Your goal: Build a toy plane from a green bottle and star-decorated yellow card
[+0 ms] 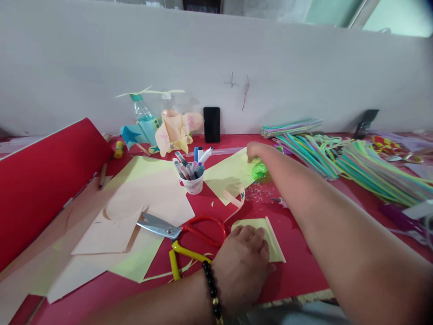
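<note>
My left hand (241, 253), with a black beaded bracelet on the wrist, presses down on a small pale yellow paper piece (252, 230) with a folded edge. My right arm reaches forward across the red table, and my right hand (253, 152) rests on a yellow paper sheet (226, 176). Its curled fingers are close to a shiny green object (260, 171), perhaps a plastic bottle. A curved peach paper strip (235, 201) with a small blue star lies just below that sheet. Red-handled scissors (179, 228) lie left of my left hand.
A white cup of markers (191, 184) stands between peach paper sheets (149, 203) and the yellow sheet. Bundles of colored drinking straws (382, 174) fill the right side. Paper-decorated bottles (145, 115), a black phone (212, 125) and a white partition (216, 58) stand behind.
</note>
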A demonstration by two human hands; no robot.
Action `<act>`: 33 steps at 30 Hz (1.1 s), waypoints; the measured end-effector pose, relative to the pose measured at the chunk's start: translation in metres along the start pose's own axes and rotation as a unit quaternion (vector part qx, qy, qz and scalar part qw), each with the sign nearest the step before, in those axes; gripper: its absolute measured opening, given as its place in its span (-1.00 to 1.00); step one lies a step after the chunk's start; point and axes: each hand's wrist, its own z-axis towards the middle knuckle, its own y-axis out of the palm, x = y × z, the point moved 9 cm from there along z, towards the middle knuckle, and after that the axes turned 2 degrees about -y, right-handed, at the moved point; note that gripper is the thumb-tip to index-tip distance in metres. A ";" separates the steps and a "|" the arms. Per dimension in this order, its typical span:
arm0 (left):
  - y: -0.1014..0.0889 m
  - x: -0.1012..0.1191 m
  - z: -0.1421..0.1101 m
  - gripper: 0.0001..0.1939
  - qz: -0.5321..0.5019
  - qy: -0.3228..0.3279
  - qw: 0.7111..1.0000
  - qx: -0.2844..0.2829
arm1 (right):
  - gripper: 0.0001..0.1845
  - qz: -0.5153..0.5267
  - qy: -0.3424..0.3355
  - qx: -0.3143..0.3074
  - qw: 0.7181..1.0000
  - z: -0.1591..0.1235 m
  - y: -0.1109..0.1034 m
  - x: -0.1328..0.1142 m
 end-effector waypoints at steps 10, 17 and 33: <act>0.002 -0.009 -0.001 -0.58 0.009 -0.031 0.999 0.016 | -0.72 0.234 0.037 0.102 0.966 -0.052 -0.050 0.011; -0.005 -0.014 -0.002 -0.44 0.030 -0.049 0.995 0.076 | -0.86 0.436 0.006 0.216 0.874 -0.167 -0.060 0.028; -0.039 0.019 -0.014 -0.81 0.055 0.052 0.997 -0.004 | -0.83 0.564 0.069 0.066 0.820 -0.337 0.110 -0.007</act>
